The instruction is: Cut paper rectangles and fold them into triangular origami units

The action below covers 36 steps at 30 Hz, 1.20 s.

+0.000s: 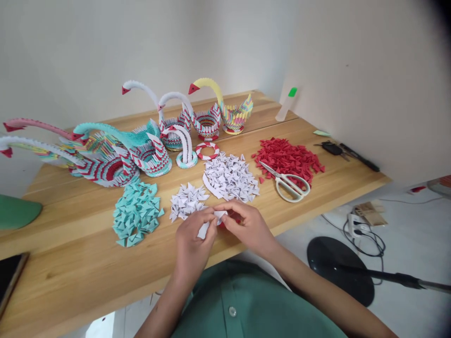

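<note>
At the table's front edge, my left hand [194,235] and my right hand [248,226] meet, fingers pinched. Between the fingertips is a white folded paper piece [221,215], which both hands grip. More white paper shows under the left thumb; I cannot tell whether it is the same piece. A bit of red shows beneath my right fingers, mostly hidden. Just beyond the hands lie a small pile of white folded paper triangles [188,201] and a larger white pile [232,177]. Turquoise triangles [136,213] are heaped to the left.
Scissors [291,184] lie against a heap of red triangles [289,159]. Several paper swans, one of them yellow [235,117], stand at the back and left, near a red-and-white ring [207,151]. Keys [331,148] lie far right, a dark tablet-like object [10,277] far left.
</note>
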Available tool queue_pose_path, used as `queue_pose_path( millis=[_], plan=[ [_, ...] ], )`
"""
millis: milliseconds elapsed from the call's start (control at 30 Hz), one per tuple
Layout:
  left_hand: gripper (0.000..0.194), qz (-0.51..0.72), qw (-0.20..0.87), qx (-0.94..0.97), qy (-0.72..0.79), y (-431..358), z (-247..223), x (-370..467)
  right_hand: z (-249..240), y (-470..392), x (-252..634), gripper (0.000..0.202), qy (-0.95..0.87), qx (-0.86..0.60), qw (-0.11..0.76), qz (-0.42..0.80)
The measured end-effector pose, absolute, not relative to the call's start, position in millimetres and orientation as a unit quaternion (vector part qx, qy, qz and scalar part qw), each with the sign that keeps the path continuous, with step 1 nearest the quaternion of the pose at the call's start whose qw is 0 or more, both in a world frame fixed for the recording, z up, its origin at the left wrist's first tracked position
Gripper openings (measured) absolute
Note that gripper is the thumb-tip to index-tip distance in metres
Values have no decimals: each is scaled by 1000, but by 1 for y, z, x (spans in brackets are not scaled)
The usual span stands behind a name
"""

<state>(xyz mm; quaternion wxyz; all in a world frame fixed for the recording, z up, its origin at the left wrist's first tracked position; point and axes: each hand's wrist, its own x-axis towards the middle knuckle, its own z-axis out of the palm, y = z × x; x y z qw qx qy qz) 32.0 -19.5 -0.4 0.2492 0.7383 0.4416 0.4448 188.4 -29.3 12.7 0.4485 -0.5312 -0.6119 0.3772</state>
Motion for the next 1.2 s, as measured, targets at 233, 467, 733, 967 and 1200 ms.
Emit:
queue_pose_path(
  millis=[233,467,733,967,1200],
  plan=[
    [19,463,192,753,427,-24,-4,40,6,-29,188,19,-572,-554,474,376],
    [25,445,155,776,420,-22,-5,43,2,-29,185,17,-557,-565,488,363],
    [29,424,189,770,438,-23,-3,44,6,-29,182,13,-586,-574,463,336],
    [24,455,312,698,456,-16,-5,38,13,-34,198,23,-625,-493,432,425],
    [24,456,408,656,441,-16,-7,40,2,-34,205,20,-592,-495,435,464]
  ],
)
